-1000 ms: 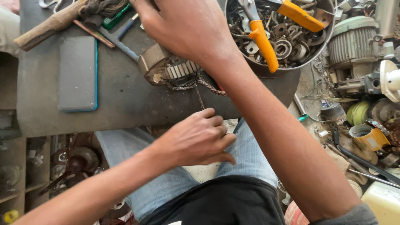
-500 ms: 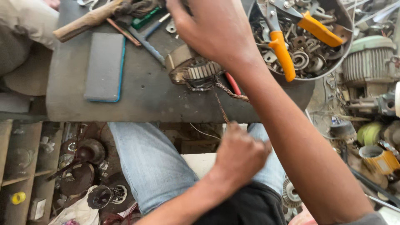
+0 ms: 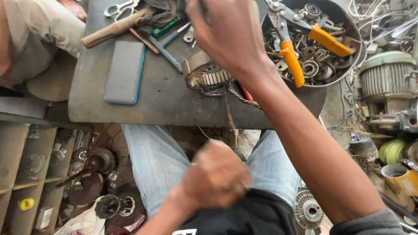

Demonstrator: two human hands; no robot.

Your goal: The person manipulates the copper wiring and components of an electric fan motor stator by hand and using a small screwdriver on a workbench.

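Pulling copper wire (image 3: 230, 115) from the motor stator (image 3: 208, 75) at the bench's near edge, we are risking snapping it; left hand (image 3: 216, 175) fingers are pinching it, right hand (image 3: 226, 35) fingers are pressing the stator.

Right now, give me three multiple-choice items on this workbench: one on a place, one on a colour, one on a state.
1. Where do the pliers lie?
A. In the round metal bowl of bearings and scrap parts
B. On the grey sharpening block
C. On the floor

2. What colour are the pliers' handles?
A. Green
B. Orange-yellow
C. Black

3. How is the left hand?
A. Flat and open on the table
B. Closed in a fist, pulling a copper wire that runs from the motor winding
C. Gripping the hammer

Answers: 1 A, the pliers rest across the parts in the bowl. 2 B, both handles show orange-yellow. 3 B, the fist sits over the lap with the wire taut up to the winding under the right hand.
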